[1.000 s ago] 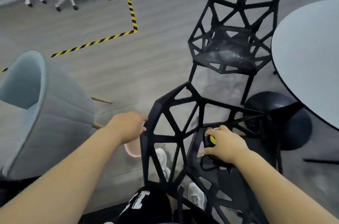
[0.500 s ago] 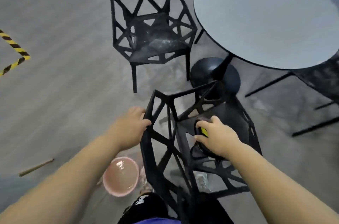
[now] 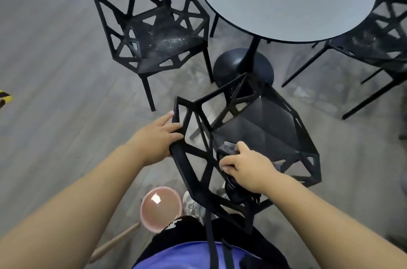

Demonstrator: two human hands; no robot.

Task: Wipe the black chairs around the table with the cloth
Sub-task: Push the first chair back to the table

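Left hand keeps a closed grip on the stiff, prob. light chair at backrest edge; right hand grip curls round soft cloth.

Soft even light, motion blur, wide-angle bowing.

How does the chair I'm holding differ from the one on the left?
The held chair has a plain dark seat; the left chair has a seat with whitish specks. The left hand grips the held chair and the right hand holds the cloth on it; the left chair stands untouched. Both are black lattice chairs.
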